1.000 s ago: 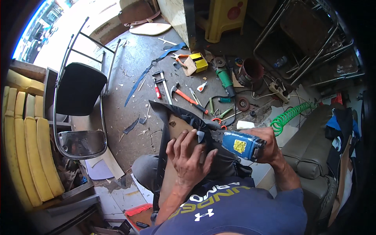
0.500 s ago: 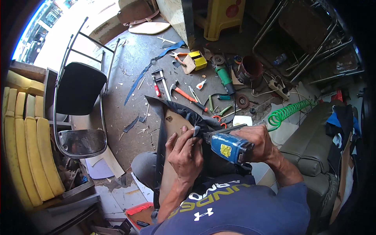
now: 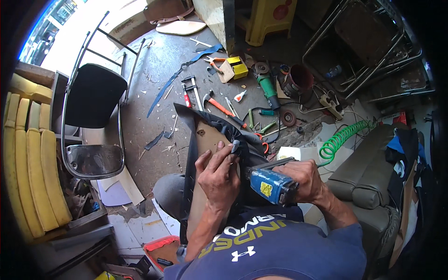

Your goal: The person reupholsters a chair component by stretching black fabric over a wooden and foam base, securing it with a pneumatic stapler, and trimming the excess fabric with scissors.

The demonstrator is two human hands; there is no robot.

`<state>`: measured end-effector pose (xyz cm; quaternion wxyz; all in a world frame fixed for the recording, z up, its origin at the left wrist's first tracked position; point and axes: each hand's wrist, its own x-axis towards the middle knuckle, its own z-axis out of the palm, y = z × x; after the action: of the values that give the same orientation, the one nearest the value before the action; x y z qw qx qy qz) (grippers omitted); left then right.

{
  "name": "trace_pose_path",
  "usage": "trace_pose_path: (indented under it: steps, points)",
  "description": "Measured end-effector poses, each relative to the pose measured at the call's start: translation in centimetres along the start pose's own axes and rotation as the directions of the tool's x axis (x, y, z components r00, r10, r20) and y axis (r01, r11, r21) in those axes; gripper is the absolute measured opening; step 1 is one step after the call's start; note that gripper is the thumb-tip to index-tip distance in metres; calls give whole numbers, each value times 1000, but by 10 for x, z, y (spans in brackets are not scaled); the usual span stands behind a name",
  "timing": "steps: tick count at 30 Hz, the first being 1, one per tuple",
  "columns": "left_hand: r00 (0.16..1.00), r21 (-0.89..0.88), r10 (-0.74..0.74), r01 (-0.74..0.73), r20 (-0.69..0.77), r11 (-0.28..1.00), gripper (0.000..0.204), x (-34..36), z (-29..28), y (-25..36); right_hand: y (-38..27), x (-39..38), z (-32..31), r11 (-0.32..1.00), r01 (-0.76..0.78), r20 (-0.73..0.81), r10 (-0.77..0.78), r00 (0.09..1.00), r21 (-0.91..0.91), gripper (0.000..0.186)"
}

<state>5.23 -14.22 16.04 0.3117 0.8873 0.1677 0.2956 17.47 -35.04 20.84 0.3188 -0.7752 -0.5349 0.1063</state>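
Observation:
My right hand (image 3: 301, 178) grips the handle of a blue staple gun (image 3: 271, 186), whose nose points left, a little apart from the work. A green coiled air hose (image 3: 330, 145) runs off to the right behind that hand. Across my lap lies a brown board (image 3: 203, 136) with dark fabric (image 3: 224, 127) around its edges. My left hand (image 3: 218, 179) rests on the board, its fingers bent and pinching the fabric's folded edge at the right side. Part of the board is hidden under my left hand and forearm.
On the floor ahead lie a hammer (image 3: 223, 109), a clamp (image 3: 195, 93), a green angle grinder (image 3: 267, 86) and a yellow box (image 3: 238, 68). A black chair (image 3: 95, 95) and yellow foam pads (image 3: 37, 172) are at left. A padded seat (image 3: 357, 179) stands at right.
The staple gun has moved slightly down and away from the fabric edge by my left fingers. My left hand keeps its hold on the fabric.

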Motion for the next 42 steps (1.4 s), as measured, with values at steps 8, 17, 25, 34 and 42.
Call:
trace_pose_path:
  steps: [8,17,25,34,42]
  points:
    - [1000,-16,-8,7,-13,1000,14,1,0,1,-16,-17,9,999,-25,56,23,998,38,34]
    - [1000,-12,10,-10,-10,1000,15,-1,1,4,-25,-31,13,998,-50,52,48,997,39,33]
    - [999,-16,-32,31,-41,999,11,3,-5,8,-4,-43,13,987,34,-111,-16,994,157,39]
    - [760,-896,-629,150,-167,418,38,82,-131,-3,149,-93,89,774,-603,-242,558,794,-192,55]
    - [847,-1000,-532,10,13,-9,41,8,-102,-53,170,-61,139,761,-643,-195,621,759,-81,41]
